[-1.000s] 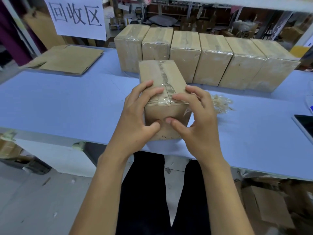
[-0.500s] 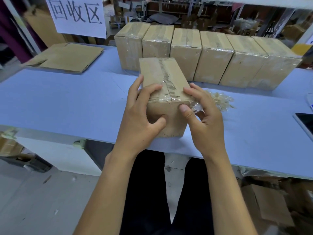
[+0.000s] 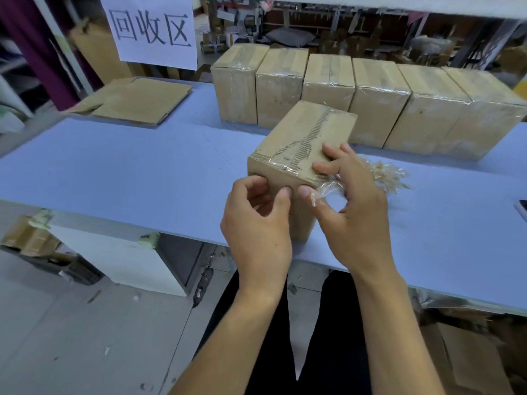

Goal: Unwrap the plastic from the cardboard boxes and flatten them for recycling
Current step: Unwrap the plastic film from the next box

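Cardboard box [image 3: 302, 141] wrapped in clear plastic stands near the front edge of the blue table [image 3: 114, 172], turned at an angle so one corner faces the person, with a dark printed strip running along its top face. The left hand [image 3: 256, 223] is at the box's near face, its fingers curled and its thumb tip pressed against the cardboard just below the top edge; whether it pinches any film there cannot be told. The right hand [image 3: 350, 212] has its fingertips resting on the top face near the right corner, while its thumb and forefinger pinch a loose flap of plastic film [image 3: 325, 192] pulled away from the box's near right corner. Just behind the right hand, on the table surface, lies a crumpled wad of plastic [image 3: 385, 175]. Along the table's far edge a row of six wrapped boxes [image 3: 379, 101] stands side by side, touching one another, each still shiny with film. At the far left corner of the table lies a flattened cardboard sheet [image 3: 139, 101]. Above it hangs a white paper sign [image 3: 151, 32] with three large black characters. At the table's right edge the corner of a dark flat device [image 3: 522, 209] shows. Below the table, the person's dark trousers [image 3: 328, 352] are visible.
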